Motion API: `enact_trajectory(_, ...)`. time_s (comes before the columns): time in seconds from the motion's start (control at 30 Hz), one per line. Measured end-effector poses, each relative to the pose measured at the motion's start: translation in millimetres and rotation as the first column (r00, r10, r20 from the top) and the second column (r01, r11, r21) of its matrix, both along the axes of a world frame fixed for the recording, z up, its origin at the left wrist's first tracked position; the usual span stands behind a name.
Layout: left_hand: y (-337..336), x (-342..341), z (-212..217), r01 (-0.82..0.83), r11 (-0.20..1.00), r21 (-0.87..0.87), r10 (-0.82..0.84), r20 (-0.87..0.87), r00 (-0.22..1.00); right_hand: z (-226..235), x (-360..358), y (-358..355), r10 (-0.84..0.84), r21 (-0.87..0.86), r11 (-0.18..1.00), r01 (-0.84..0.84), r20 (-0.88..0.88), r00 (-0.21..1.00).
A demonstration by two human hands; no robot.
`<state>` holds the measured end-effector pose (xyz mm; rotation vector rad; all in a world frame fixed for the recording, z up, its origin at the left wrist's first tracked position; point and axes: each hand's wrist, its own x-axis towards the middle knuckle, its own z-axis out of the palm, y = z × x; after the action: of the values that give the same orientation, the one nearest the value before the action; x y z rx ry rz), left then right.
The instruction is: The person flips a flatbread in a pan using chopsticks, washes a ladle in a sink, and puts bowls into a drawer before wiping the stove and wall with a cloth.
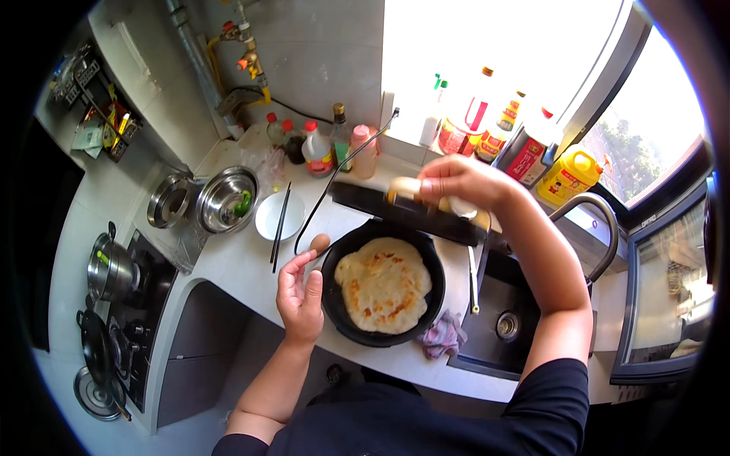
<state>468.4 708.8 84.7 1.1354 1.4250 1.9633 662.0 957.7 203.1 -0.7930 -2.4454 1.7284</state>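
Note:
A black round electric pan [436, 302] stands on the counter in front of me. A flat, browned flatbread [382, 287] lies in it. Behind the pan its black lid [450, 226] is raised, seen nearly edge-on and blurred. My right hand [465, 181] is closed at the lid's top, around what looks like its pale handle [405, 187]; the grip is partly hidden. At the pan's left rim my left hand [301, 295] holds nothing, thumb and fingers apart. A brown egg [320, 242] sits just beyond its fingertips.
A white bowl [266, 216], black chopsticks [281, 228] and steel bowl [221, 199] are left of the pan. A cord [334, 173] crosses the counter. Bottles [315, 150] line the back. Right are a crumpled cloth [442, 335], sink [487, 334] and curved faucet [608, 228].

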Motion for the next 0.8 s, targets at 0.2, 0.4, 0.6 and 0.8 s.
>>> enact_trajectory(0.2, -54, -13, -33, 0.026, 0.999, -0.047, -0.027, -0.02, 0.999, -111, 9, -137, 0.081, 0.184, 0.978, -0.097, 0.093, 0.992)
enact_trajectory(0.4, -103, -34, -57, 0.041, 0.987, -0.156, -0.045, -0.019, 0.999, -174, -10, -193, -0.024, 0.447, 0.895, 0.002, 0.044, 0.999)
enact_trajectory(0.6, -127, -20, -74, 0.182, 0.968, -0.171, -0.179, 0.036, 0.983, -199, -6, -231, -0.223, 0.593, 0.775, 0.217, -0.065, 0.973)
enact_trajectory(0.8, -137, 24, -93, 0.269, 0.946, -0.18, -0.293, -0.125, 0.948, -230, 13, -330, -0.615, 0.542, 0.243, 0.805, -0.555, 0.559)
